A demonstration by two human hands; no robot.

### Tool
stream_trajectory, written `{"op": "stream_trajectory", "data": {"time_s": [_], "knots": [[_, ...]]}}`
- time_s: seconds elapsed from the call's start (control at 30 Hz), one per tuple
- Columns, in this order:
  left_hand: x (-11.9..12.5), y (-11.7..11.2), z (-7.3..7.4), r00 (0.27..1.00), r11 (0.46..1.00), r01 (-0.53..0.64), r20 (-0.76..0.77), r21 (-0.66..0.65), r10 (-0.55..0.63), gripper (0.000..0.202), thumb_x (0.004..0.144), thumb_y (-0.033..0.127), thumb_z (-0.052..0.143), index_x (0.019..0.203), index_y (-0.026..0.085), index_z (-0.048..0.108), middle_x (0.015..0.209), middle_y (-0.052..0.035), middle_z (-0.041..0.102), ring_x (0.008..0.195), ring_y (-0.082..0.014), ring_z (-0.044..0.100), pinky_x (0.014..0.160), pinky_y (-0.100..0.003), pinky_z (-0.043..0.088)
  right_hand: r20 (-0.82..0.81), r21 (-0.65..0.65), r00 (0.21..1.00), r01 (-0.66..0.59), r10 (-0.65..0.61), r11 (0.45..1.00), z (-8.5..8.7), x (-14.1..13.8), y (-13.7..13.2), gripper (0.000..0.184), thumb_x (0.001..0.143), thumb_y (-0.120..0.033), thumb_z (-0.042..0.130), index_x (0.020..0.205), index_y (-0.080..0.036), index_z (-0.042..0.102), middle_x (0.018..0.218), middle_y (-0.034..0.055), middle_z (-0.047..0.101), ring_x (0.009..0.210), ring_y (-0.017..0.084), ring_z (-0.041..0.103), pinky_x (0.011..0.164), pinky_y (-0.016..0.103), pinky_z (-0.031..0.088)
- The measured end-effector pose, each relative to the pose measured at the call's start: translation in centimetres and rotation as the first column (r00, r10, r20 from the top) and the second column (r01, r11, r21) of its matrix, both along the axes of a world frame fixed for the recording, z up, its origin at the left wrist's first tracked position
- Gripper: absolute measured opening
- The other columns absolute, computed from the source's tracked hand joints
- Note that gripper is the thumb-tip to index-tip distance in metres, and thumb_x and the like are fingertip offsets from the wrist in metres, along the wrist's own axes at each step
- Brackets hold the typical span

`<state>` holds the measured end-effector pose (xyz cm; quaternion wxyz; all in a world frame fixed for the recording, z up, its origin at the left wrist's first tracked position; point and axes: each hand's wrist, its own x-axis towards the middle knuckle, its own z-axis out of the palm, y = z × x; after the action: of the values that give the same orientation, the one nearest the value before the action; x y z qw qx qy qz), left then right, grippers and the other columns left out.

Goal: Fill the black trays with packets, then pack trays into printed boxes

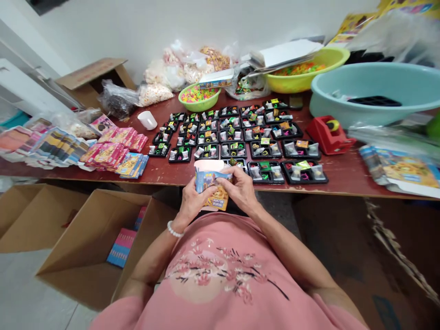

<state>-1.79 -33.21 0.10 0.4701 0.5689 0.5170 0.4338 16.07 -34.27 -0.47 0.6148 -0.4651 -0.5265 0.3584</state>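
Observation:
Both of my hands hold a small printed cardboard box (218,200), blue and yellow, at the table's front edge. My left hand (193,197) grips its left side, thumb across the front. My right hand (243,189) pinches its upper right side. A pale flap stands up at the top of the box. Just beyond my hands are rows of small black trays (264,171) with white packets and bright small pieces in their compartments. One tray is partly hidden behind my right hand.
Stacks of pink boxes (108,153) and flat cartons (57,144) lie left, near a white cup (147,120). A green bowl (202,106), yellow basin (302,82), blue basin (371,87) and red tape dispenser (328,135) stand behind and right. An open cardboard box (85,238) sits below left.

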Motion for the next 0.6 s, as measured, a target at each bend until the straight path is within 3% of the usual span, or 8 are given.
{"op": "stream_trajectory", "data": {"time_s": [0.07,0.13,0.23,0.33,0.47,0.53,0.6], "knots": [[-0.4,-0.1,0.0,0.997,0.998,0.018,0.076,-0.053,-0.014,0.046,0.07,0.046,0.094,0.101,0.015,0.078,0.093,-0.006,0.082,0.08,-0.0211,0.074,0.079,-0.032,0.06,-0.152,-0.04,0.979,-0.141,0.133,0.989,0.3,0.0,-0.3,0.049,0.082,-0.042,0.084,0.124,-0.026,0.063,0.105,0.0032,0.074,0.087,0.019,0.069,0.083,0.034,0.057],[-0.6,-0.5,0.1,0.974,0.99,0.074,0.22,-0.121,-0.046,0.046,0.072,0.048,0.093,0.1,0.015,0.079,0.094,-0.0072,0.082,0.079,-0.0228,0.075,0.08,-0.034,0.062,-0.325,-0.067,0.9,-0.327,0.29,0.942,0.7,0.1,-0.8,0.068,0.081,-0.044,0.087,0.139,-0.029,0.056,0.113,0.0038,0.076,0.093,0.02,0.073,0.088,0.036,0.06],[-0.7,-1.6,0.2,0.935,0.978,0.146,0.344,-0.151,-0.086,0.045,0.073,0.049,0.093,0.098,0.014,0.08,0.091,-0.0078,0.082,0.079,-0.0257,0.077,0.078,-0.038,0.063,-0.499,-0.109,0.786,-0.475,0.365,0.874,0.8,0.0,-1.8,0.054,0.077,-0.05,0.09,0.121,-0.025,0.07,0.104,0.0027,0.079,0.088,0.02,0.074,0.086,0.035,0.061],[-0.6,-2.8,0.4,0.921,0.972,0.178,0.374,-0.156,-0.109,0.045,0.072,0.052,0.093,0.095,0.016,0.081,0.089,-0.0076,0.082,0.082,-0.0288,0.079,0.077,-0.04,0.065,-0.6,-0.142,0.753,-0.431,0.269,0.891,0.7,-0.5,-2.7,0.049,0.063,-0.052,0.098,0.095,-0.022,0.075,0.09,0.001,0.079,0.075,0.018,0.071,0.075,0.033,0.06],[-0.4,-3.8,0.8,0.912,0.97,0.183,0.397,-0.159,-0.107,0.05,0.064,0.058,0.096,0.091,0.019,0.081,0.087,-0.0068,0.082,0.089,-0.0317,0.079,0.078,-0.041,0.066,-0.654,-0.201,0.742,-0.358,0.147,0.912,1.4,-1.3,-3.3,0.052,0.052,-0.051,0.103,0.075,-0.021,0.067,0.07,-0.0025,0.07,0.06,0.014,0.06,0.06,0.028,0.054],[-0.1,-4.0,0.9,0.899,0.97,0.198,0.419,-0.138,-0.124,0.052,0.061,0.058,0.098,0.09,0.019,0.08,0.086,-0.0067,0.082,0.086,-0.0311,0.079,0.078,-0.041,0.065,-0.623,-0.208,0.774,-0.304,0.114,0.93,1.7,-1.4,-3.4,0.056,0.052,-0.055,0.102,0.07,-0.021,0.061,0.066,-0.0034,0.065,0.057,0.013,0.055,0.056,0.026,0.05],[0.1,-4.0,1.0,0.891,0.969,0.214,0.432,-0.124,-0.141,0.052,0.064,0.056,0.097,0.093,0.017,0.078,0.089,-0.0074,0.082,0.082,-0.0288,0.079,0.079,-0.04,0.065,-0.515,-0.195,0.854,-0.192,0.066,0.962,1.7,-1.1,-3.5,0.056,0.062,-0.063,0.095,0.068,-0.022,0.057,0.063,-0.0036,0.06,0.056,0.012,0.05,0.054,0.025,0.045]]}}
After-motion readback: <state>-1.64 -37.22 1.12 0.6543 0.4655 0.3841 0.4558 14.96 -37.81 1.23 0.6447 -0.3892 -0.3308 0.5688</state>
